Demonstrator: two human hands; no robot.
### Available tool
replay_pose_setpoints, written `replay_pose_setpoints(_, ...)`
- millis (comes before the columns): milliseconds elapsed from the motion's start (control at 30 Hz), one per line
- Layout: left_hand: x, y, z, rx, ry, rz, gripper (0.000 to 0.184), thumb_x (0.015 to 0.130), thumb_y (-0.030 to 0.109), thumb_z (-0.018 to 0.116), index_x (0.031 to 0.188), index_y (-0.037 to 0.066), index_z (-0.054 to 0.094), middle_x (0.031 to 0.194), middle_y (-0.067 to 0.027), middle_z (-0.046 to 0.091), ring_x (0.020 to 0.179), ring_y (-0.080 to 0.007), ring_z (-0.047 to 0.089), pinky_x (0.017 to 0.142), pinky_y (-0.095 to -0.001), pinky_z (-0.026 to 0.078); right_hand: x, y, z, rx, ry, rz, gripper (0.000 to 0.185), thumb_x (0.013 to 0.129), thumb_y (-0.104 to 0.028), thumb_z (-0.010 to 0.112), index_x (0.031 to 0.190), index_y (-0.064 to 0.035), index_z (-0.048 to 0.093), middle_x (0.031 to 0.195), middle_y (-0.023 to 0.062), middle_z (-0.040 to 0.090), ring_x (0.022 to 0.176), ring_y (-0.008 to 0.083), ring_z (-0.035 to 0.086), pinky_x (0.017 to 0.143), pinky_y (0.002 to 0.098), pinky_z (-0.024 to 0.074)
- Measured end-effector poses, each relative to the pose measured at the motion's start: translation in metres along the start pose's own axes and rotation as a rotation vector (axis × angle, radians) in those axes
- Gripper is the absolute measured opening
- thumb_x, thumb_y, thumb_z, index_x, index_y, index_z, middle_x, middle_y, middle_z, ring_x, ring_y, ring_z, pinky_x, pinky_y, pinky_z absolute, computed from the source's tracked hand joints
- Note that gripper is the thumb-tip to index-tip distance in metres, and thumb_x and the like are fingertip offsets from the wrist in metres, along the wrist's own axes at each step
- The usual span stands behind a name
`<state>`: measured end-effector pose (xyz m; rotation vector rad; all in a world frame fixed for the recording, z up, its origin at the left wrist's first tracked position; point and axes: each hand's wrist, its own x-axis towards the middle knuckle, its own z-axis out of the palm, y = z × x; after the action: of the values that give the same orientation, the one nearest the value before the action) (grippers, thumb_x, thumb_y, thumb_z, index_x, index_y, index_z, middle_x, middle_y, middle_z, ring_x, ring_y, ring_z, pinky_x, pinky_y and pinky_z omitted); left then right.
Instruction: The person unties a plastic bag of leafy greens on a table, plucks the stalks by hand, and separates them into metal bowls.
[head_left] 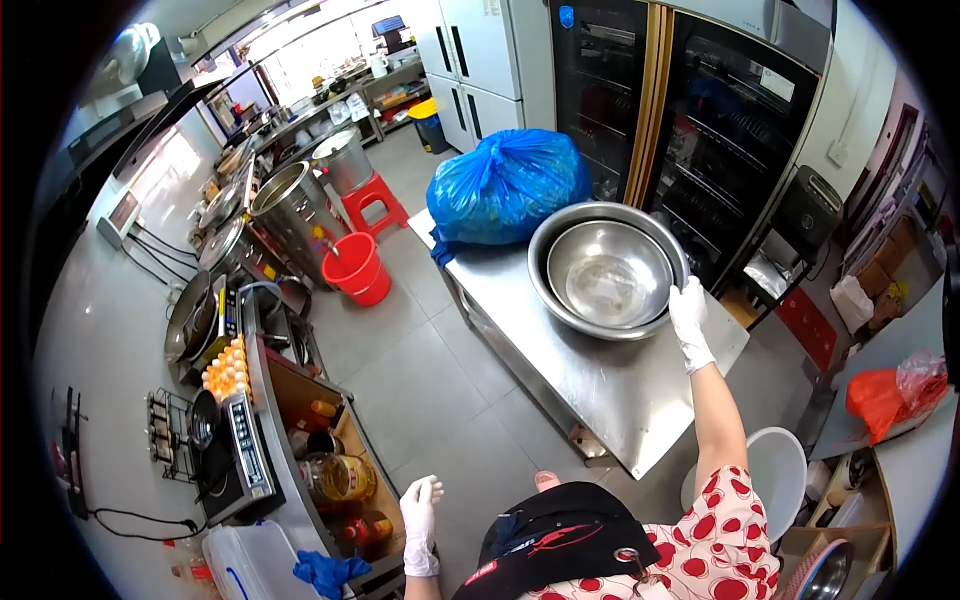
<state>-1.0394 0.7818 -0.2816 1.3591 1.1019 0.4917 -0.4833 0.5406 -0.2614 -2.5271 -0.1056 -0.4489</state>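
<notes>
While the gloved right hand grips the right rim of the large steel bowl, a smaller steel bowl sits inside it on the steel table, toward the long edge by the glass-doored cabinets, the tied blue bag just beside it at the far end. The thumb's exact place is hard to make out. Near the open cabinet, the gloved left hand hangs half-open, its fingers loosely curled.
</notes>
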Motion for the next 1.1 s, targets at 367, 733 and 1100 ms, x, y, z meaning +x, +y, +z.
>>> replay_pose_setpoints(367, 0.129, 0.092, 0.124, 0.095, -0.449, 0.080, 0.027, 0.097, 0.018, 0.052, 0.109, -0.003, 0.064, 0.095, -0.0088, 0.067, 0.085, -0.0138, 0.063, 0.078, -0.0264, 0.049, 0.058, -0.043, 0.093, -0.560, -0.215, 0.258, 0.051, 0.087, -0.047, 0.062, 0.104, 0.0010, 0.061, 0.095, 0.0163, 0.069, 0.092, 0.0256, 0.070, 0.073, 0.0366, 0.0563)
replay_pose_setpoints(733, 0.263, 0.121, 0.161, 0.209, -0.800, 0.001, 0.028, 0.096, 0.016, 0.052, 0.113, -0.005, 0.061, 0.095, -0.0087, 0.067, 0.083, -0.0127, 0.062, 0.079, -0.0260, 0.049, 0.058, -0.029, 0.101, -0.478, -0.182, 0.511, 0.034, 0.088, -0.032, 0.062, 0.102, -0.0009, 0.064, 0.095, 0.0165, 0.070, 0.094, 0.0273, 0.069, 0.076, 0.0378, 0.0559)
replay_pose_setpoints(1100, 0.342, 0.170, 0.262, 0.239, -0.921, -0.239, 0.074, 0.095, 0.049, 0.051, 0.140, -0.006, 0.032, 0.126, -0.0247, 0.054, 0.097, -0.0321, 0.065, 0.082, -0.0399, 0.054, 0.020, -0.001, -0.021, 0.380, -0.094, 0.566, 0.020, 0.073, -0.007, 0.059, 0.085, 0.0039, 0.070, 0.074, 0.0135, 0.067, 0.068, 0.0231, 0.064, 0.065, 0.0362, 0.0492)
